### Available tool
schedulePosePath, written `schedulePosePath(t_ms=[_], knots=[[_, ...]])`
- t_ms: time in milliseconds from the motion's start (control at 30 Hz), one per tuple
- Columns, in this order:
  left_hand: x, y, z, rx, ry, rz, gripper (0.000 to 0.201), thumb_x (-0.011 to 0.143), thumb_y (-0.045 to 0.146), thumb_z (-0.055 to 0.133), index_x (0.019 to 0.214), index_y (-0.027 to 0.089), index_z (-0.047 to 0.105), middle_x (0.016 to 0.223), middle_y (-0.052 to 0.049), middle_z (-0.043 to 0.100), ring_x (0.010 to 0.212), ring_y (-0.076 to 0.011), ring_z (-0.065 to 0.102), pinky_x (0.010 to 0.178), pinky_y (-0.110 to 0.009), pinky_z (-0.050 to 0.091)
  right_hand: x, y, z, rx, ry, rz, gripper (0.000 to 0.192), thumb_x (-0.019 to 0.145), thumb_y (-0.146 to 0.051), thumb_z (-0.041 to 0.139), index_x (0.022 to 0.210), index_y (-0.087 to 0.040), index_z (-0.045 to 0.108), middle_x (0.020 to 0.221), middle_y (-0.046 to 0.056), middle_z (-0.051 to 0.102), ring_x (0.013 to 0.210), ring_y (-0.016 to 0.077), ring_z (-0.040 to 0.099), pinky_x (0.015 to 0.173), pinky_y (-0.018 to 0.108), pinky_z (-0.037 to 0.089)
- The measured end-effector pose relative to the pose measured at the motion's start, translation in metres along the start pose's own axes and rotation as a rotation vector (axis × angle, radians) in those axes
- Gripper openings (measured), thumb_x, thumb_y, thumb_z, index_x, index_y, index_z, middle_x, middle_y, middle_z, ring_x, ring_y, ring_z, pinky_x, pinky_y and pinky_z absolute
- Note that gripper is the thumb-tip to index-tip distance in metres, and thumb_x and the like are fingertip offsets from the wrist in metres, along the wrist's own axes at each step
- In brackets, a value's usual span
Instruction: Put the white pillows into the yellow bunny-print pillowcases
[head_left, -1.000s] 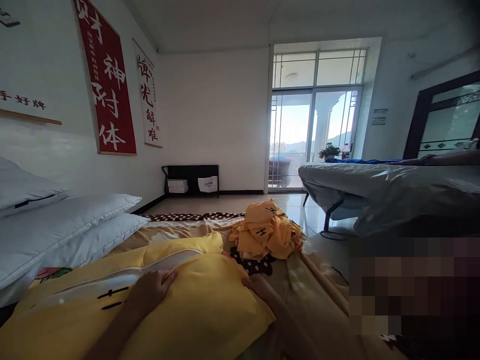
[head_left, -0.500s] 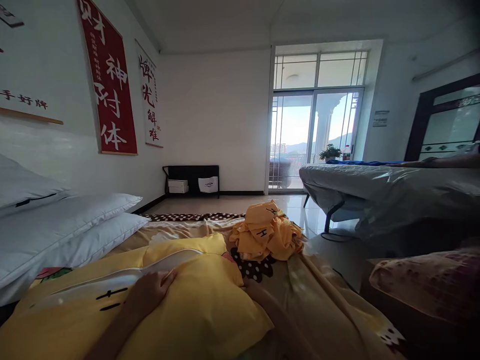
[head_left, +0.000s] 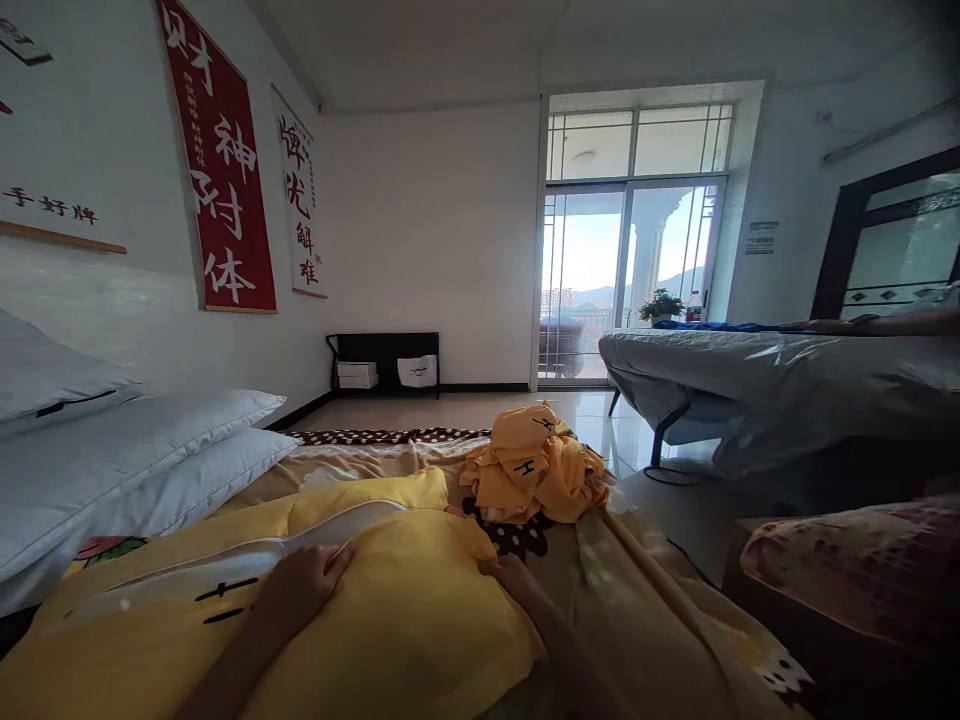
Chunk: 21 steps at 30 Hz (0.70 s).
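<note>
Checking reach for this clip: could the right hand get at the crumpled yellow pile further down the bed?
Probably yes: the right hand rests at the yellow pillow's edge, and only flat bedsheet lies before the yellow pile.

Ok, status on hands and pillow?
Left hand flat on yellow pillow. Right hand at its right edge. Yellow cloth heap beyond, apart.

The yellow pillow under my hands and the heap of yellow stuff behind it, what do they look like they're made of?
Yellow pillow: matte woven fabric, probably cotton, dented softly under the left hand. Yellow heap: thin cloth of the same look, crumpled into limp folds.
</note>
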<state>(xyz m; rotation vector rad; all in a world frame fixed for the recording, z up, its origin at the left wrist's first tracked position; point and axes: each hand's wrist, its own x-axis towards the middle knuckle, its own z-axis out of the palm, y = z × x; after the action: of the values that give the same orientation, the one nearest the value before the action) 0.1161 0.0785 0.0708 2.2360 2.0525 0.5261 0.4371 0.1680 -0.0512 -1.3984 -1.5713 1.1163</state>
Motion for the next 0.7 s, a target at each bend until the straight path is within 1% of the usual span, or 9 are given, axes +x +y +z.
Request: schedulePosePath(t_ms=[67, 133, 267, 367, 433, 500, 567, 633, 700], knots=[[-0.001, 0.001, -0.001, 0.003, -0.004, 0.005, 0.054, 0.094, 0.049, 0.023, 0.066, 0.020, 0.060, 0.073, -0.008, 0.071, 0.073, -0.0216, 0.065, 0.063, -0.028, 0.034, 0.000, 0.000, -0.003, -0.009, -0.042, -0.017, 0.028, 0.088, -0.038, 0.058, 0.077, -0.013, 0.062, 0.076, -0.003, 0.061, 0.069, 0.0133, 0.059, 0.065, 0.028, 0.050], [-0.001, 0.004, -0.002, 0.012, -0.009, 0.007, 0.054, 0.094, 0.049, 0.023, 0.066, 0.020, 0.059, 0.075, -0.008, 0.071, 0.074, -0.0221, 0.065, 0.063, -0.028, 0.034, 0.000, 0.001, -0.003, -0.022, -0.048, -0.038, 0.027, 0.087, -0.037, 0.059, 0.072, -0.014, 0.060, 0.071, -0.003, 0.061, 0.065, 0.0119, 0.057, 0.063, 0.026, 0.046], [-0.002, 0.004, 0.000, -0.006, -0.004, 0.004, 0.054, 0.093, 0.048, 0.023, 0.068, 0.020, 0.062, 0.077, -0.009, 0.071, 0.076, -0.0223, 0.065, 0.065, -0.029, 0.036, 0.002, 0.002, 0.003, -0.080, 0.037, -0.100, 0.031, 0.080, -0.041, 0.057, 0.062, -0.016, 0.056, 0.065, 0.000, 0.061, 0.069, 0.0168, 0.057, 0.058, 0.025, 0.037], [0.002, -0.002, 0.001, -0.077, 0.006, 0.006, 0.054, 0.092, 0.051, 0.026, 0.065, 0.019, 0.059, 0.070, -0.006, 0.069, 0.071, -0.0209, 0.062, 0.064, -0.028, 0.035, 0.006, 0.003, 0.008, -0.144, 0.096, -0.142, 0.034, 0.079, -0.045, 0.056, 0.065, -0.015, 0.059, 0.072, 0.004, 0.065, 0.077, 0.0207, 0.058, 0.061, 0.027, 0.039], [0.005, -0.006, -0.005, -0.171, 0.003, 0.008, 0.055, 0.088, 0.058, 0.029, 0.059, 0.019, 0.053, 0.062, -0.003, 0.062, 0.067, -0.0196, 0.058, 0.061, -0.027, 0.035, 0.008, 0.003, 0.011, -0.194, 0.117, -0.156, 0.034, 0.080, -0.047, 0.057, 0.074, -0.014, 0.062, 0.080, 0.004, 0.066, 0.079, 0.0197, 0.058, 0.067, 0.029, 0.043], [0.006, -0.005, -0.017, -0.263, 0.015, 0.012, 0.056, 0.082, 0.065, 0.032, 0.057, 0.019, 0.049, 0.056, 0.000, 0.056, 0.065, -0.0188, 0.054, 0.058, -0.026, 0.034, 0.009, 0.003, 0.015, -0.253, 0.146, -0.154, 0.032, 0.082, -0.046, 0.058, 0.085, -0.015, 0.065, 0.087, 0.004, 0.066, 0.082, 0.0200, 0.059, 0.074, 0.034, 0.046], [0.002, 0.003, -0.036, -0.289, 0.059, 0.032, 0.056, 0.080, 0.067, 0.033, 0.056, 0.018, 0.048, 0.056, 0.000, 0.053, 0.064, -0.0185, 0.052, 0.058, -0.026, 0.034, 0.006, 0.002, 0.020, -0.323, 0.199, -0.140, 0.028, 0.081, -0.043, 0.059, 0.093, -0.018, 0.067, 0.095, 0.007, 0.066, 0.093, 0.0266, 0.059, 0.083, 0.042, 0.045], [-0.008, 0.019, -0.056, -0.264, 0.108, 0.054, 0.056, 0.080, 0.067, 0.032, 0.055, 0.019, 0.046, 0.056, 0.000, 0.053, 0.064, -0.0181, 0.051, 0.059, -0.027, 0.033, -0.001, -0.002, 0.024, -0.406, 0.263, -0.129, 0.028, 0.079, -0.039, 0.059, 0.101, -0.023, 0.068, 0.108, 0.011, 0.065, 0.111, 0.0365, 0.051, 0.092, 0.048, 0.039], [-0.023, 0.037, -0.072, -0.216, 0.130, 0.063, 0.057, 0.080, 0.068, 0.031, 0.053, 0.020, 0.043, 0.054, -0.001, 0.053, 0.061, -0.0179, 0.051, 0.058, -0.028, 0.032, -0.008, -0.008, 0.028, -0.490, 0.308, -0.138, 0.034, 0.079, -0.038, 0.060, 0.111, -0.030, 0.065, 0.120, 0.011, 0.062, 0.125, 0.0398, 0.040, 0.099, 0.050, 0.032]])
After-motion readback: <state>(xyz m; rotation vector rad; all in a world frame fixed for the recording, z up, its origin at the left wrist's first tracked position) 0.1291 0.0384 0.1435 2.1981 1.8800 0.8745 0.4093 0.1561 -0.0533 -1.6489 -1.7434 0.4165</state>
